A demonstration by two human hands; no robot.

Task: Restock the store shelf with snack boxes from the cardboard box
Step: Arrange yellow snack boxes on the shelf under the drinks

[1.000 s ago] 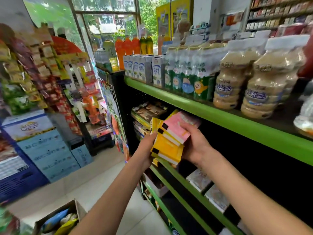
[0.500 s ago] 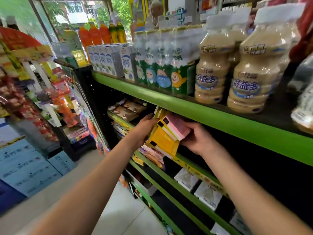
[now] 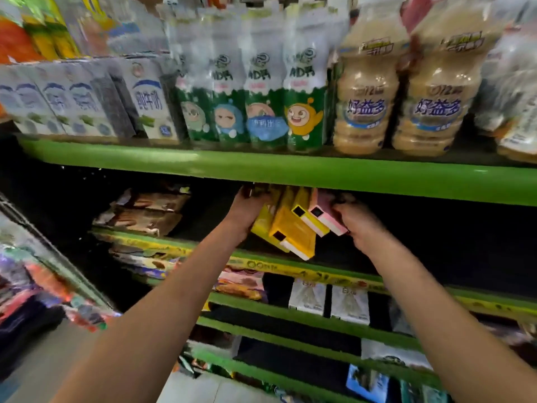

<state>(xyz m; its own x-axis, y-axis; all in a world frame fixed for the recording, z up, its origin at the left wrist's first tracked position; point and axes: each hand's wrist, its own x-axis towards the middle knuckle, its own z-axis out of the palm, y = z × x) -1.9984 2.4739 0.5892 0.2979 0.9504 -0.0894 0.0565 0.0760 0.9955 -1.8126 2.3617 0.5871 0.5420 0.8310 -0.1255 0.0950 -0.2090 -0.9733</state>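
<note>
A fan of snack boxes (image 3: 293, 228) hangs tilted in the dark opening of the second shelf (image 3: 290, 266), just under the green lip of the top shelf (image 3: 319, 173) and above the yellow price strip. I count about three yellow boxes and one pink box at the right end, though motion blur makes the count rough. The left hand (image 3: 247, 210) presses the left side of the bundle and the right hand (image 3: 357, 222) presses the pink end, so both grips are closed on the stack from opposite sides. The step looks like the placing itself: the boxes are inside the bay but not yet standing on the board. Next they likely need lowering and squaring upright before either grip lets go. To the left lie two brown snack packs (image 3: 145, 213). Overhead stand four green drink bottles (image 3: 252, 112) and two tan bottle packs (image 3: 401, 106). The cardboard box is out of view.
</note>
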